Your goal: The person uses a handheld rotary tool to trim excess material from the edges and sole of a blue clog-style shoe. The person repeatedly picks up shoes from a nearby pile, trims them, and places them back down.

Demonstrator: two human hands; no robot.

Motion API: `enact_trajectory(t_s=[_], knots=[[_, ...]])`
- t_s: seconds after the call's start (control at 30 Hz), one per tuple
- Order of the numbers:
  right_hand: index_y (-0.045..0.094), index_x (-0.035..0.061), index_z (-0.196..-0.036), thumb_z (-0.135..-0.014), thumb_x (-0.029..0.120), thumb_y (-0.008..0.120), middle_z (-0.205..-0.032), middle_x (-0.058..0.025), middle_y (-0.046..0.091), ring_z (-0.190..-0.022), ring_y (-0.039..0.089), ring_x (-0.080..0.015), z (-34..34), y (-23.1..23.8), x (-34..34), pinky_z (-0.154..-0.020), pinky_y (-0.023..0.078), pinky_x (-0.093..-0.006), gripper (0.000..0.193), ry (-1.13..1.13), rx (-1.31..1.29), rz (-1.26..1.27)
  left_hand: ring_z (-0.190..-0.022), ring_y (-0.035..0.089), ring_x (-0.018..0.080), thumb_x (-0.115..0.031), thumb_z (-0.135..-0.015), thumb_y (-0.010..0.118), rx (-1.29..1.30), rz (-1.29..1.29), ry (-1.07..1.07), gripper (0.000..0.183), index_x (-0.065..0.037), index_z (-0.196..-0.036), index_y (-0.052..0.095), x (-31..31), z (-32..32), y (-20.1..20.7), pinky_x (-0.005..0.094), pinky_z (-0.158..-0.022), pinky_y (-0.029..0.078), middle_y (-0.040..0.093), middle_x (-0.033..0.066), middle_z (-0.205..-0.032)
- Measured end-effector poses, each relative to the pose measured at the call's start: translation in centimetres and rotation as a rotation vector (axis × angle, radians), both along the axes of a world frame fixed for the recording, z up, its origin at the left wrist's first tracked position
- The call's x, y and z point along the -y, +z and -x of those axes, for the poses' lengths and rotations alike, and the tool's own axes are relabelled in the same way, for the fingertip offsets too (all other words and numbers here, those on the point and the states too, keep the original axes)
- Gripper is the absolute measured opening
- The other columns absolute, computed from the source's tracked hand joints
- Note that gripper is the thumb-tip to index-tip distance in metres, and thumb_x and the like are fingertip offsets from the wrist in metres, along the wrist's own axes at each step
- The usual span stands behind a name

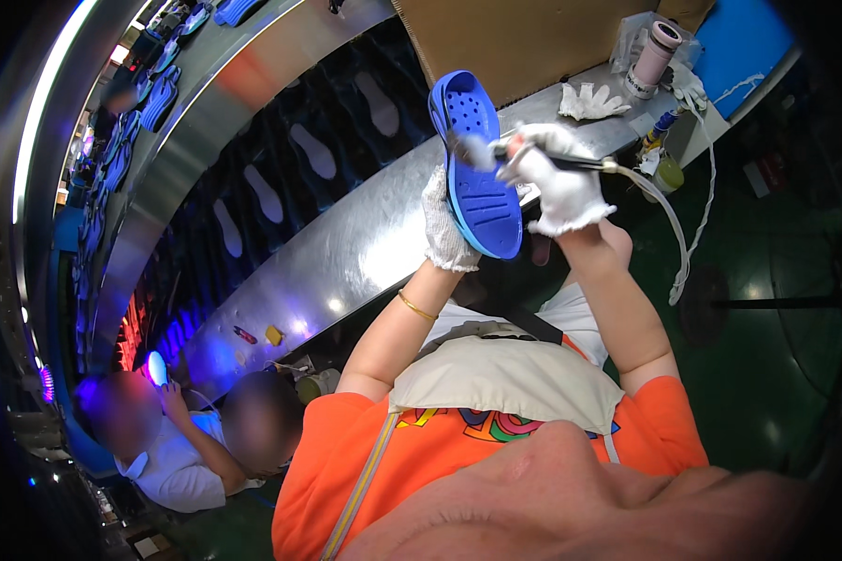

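Observation:
My left hand (447, 229), in a white knitted glove, grips a blue clog (488, 213) from its left side. The clog is tilted up with its inside facing me; small holes show at its far end and ridges on its footbed. In my gloved right hand (561, 182) is a dark-handled brush (575, 162), its fingers closed around the handle. The brush head is blurred and lies over the middle of the clog; whether it touches is unclear. From the handle's right end a pale hose (662, 194) runs off and hangs down.
A metal ledge (337, 248) borders a dark belt carrying several pale insole-shaped pieces (312, 151). Blue clogs (159, 98) line a higher belt. A cardboard sheet (515, 47), a pink bottle (653, 58) and a loose white glove (592, 101) stand or lie beyond my hands. Co-workers sit at lower left.

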State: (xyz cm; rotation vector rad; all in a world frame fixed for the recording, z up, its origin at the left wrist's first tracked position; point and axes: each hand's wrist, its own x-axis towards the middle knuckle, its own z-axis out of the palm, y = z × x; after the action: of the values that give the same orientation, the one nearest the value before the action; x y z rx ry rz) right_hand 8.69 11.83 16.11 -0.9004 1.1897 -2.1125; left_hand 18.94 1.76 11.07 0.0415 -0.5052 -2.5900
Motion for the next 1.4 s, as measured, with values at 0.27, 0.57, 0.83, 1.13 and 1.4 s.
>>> enact_trajectory(t_s=[0.27, 0.57, 0.83, 1.13, 1.4], knots=[[0.063, 0.0005, -0.090, -0.078, -0.002, 0.066, -0.085, -0.0063, 0.065, -0.080, 0.061, -0.0090, 2.5, -2.4, 1.3, -0.074, 0.050, -0.0233, 0.013, -0.029, -0.410, -0.077, -0.100, 0.059, 0.0333, -0.056, -0.089, 0.035, 0.166, 0.102, -0.050, 0.065, -0.005, -0.129, 0.043, -0.4, -0.7, 0.3, 0.0501, -0.089, 0.047, 0.056, 0.0180, -0.115], [0.058, 0.0031, -0.079, -0.066, -0.008, 0.060, -0.083, -0.0082, 0.060, -0.075, 0.060, -0.0214, 4.5, 2.0, -0.6, -0.068, 0.049, -0.0285, 0.017, 0.048, -1.182, 0.102, -0.094, 0.062, 0.0285, -0.056, -0.090, 0.034, 0.150, 0.158, -0.048, 0.062, -0.006, -0.123, 0.050, 1.0, -0.9, 3.0, 0.0439, -0.087, 0.050, 0.060, 0.0142, -0.109], [0.060, 0.0015, -0.083, -0.070, -0.010, 0.068, -0.088, -0.0106, 0.063, -0.080, 0.061, -0.0184, 4.7, 4.4, -5.2, -0.072, 0.049, -0.0275, 0.019, -0.271, -0.863, 0.150, -0.094, 0.062, 0.0318, -0.061, -0.089, 0.029, 0.119, 0.470, -0.087, 0.072, 0.000, -0.125, 0.046, 4.9, 0.6, 13.5, 0.0438, -0.083, 0.052, 0.060, 0.0177, -0.107], [0.058, 0.0019, -0.089, -0.075, -0.012, 0.064, -0.094, -0.0085, 0.059, -0.082, 0.060, -0.0132, 3.9, 1.8, -4.6, -0.072, 0.051, -0.0242, 0.021, -0.190, -0.693, 0.123, -0.100, 0.059, 0.0343, -0.049, -0.088, 0.036, 0.457, 1.619, 0.576, 0.058, -0.002, -0.117, 0.052, 17.8, 7.6, 26.7, 0.0420, -0.088, 0.047, 0.060, 0.0200, -0.109], [0.059, 0.0025, -0.089, -0.076, -0.009, 0.064, -0.089, -0.0044, 0.058, -0.079, 0.058, -0.0105, 3.1, 0.1, -3.6, -0.074, 0.048, -0.0235, 0.019, -0.092, -0.542, 0.011, -0.103, 0.057, 0.0338, -0.041, -0.087, 0.038, 1.672, 2.458, 0.966, 0.047, -0.006, -0.109, 0.060, 27.4, -0.6, 27.3, 0.0382, -0.091, 0.044, 0.060, 0.0193, -0.110]])
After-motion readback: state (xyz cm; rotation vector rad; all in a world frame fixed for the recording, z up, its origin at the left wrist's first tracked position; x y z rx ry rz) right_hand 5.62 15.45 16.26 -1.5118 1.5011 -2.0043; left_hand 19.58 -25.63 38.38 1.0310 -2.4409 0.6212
